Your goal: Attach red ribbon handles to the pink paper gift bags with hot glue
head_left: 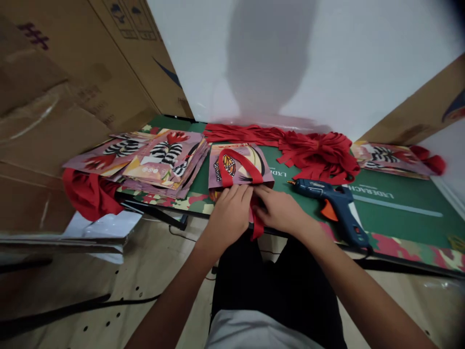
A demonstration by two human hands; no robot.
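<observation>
A small paper bag (238, 165), mauve with a printed butterfly, lies on the table in front of me. A red ribbon handle (238, 156) loops across its face, both ends reaching the near edge. My left hand (232, 211) presses on that edge with its fingers close together. Beside it my right hand (279, 208) is closed at the same edge, its fingers curled and thumb bent under. More red ribbon (257, 227) hangs below between the hands. The fingertips partly cover the bag's edge. To the right a blue glue gun (337, 201) with an orange trigger lies on its side.
On the left sits a stack of printed paper bags (167, 162), with red ribbon (90, 194) hanging below. Red ribbon strips (319, 152) are heaped at the back. Another bag (392, 157) lies far right. Cardboard (72, 72) stands left, behind a green tabletop (407, 218).
</observation>
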